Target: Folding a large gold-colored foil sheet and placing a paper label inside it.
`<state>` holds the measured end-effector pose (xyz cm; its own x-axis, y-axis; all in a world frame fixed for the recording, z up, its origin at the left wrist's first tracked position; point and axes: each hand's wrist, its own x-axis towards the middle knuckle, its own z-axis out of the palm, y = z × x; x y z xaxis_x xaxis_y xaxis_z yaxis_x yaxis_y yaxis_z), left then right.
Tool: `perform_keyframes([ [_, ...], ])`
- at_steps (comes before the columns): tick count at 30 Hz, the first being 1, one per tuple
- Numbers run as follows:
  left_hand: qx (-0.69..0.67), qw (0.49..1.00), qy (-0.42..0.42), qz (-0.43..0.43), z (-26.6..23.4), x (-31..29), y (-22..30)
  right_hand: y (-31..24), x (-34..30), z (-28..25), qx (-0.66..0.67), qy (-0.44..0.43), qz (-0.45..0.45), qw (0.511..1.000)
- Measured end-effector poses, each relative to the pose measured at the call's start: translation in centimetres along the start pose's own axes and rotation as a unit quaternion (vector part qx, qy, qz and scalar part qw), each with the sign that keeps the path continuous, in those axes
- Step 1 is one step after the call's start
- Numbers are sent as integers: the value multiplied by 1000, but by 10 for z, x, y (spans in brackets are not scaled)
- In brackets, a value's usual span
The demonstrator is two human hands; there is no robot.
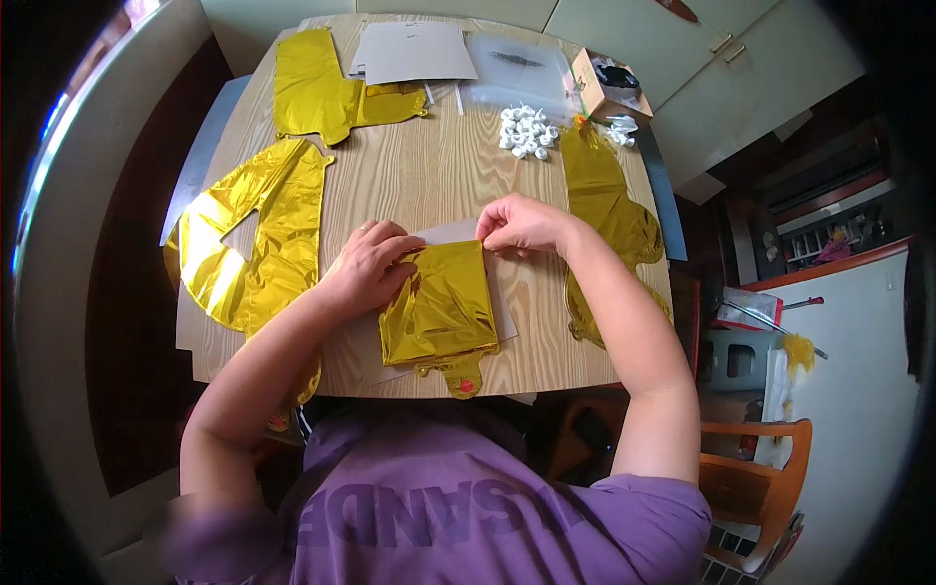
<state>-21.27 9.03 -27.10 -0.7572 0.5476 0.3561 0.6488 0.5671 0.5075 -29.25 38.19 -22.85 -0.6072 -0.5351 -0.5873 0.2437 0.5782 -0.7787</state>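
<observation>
A folded gold foil balloon [444,307] lies on a pale sheet of card [502,307] near the front edge of the wooden table [429,175]. My left hand [369,265] presses on the balloon's upper left corner, fingers curled over the foil. My right hand [522,224] pinches the balloon's top right corner against the card. The balloon's valve tab with a red dot [466,384] hangs over the table's edge.
Other flat gold foil balloons lie at the left [253,244], at the back left [317,88] and at the right [604,210]. At the back are grey card sheets [414,51], a clear plastic bag [517,70], a heap of small white pieces [527,132] and an open cardboard box [609,86]. A wooden chair [756,478] stands at the right.
</observation>
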Motion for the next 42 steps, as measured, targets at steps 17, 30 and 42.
perform_keyframes([
  [17, 0, 1000, 16, 13, -1, 1, -3, -2, 1, 8, -21, 13, -6, 1000],
  [30, -27, 978, -110, -177, -20, 19, 10, -6, 7, 33, 30, 96, 19, 995],
  [42, 103, 982, -44, -153, -8, 11, 19, -23, 6, 36, -63, 127, 41, 989],
])
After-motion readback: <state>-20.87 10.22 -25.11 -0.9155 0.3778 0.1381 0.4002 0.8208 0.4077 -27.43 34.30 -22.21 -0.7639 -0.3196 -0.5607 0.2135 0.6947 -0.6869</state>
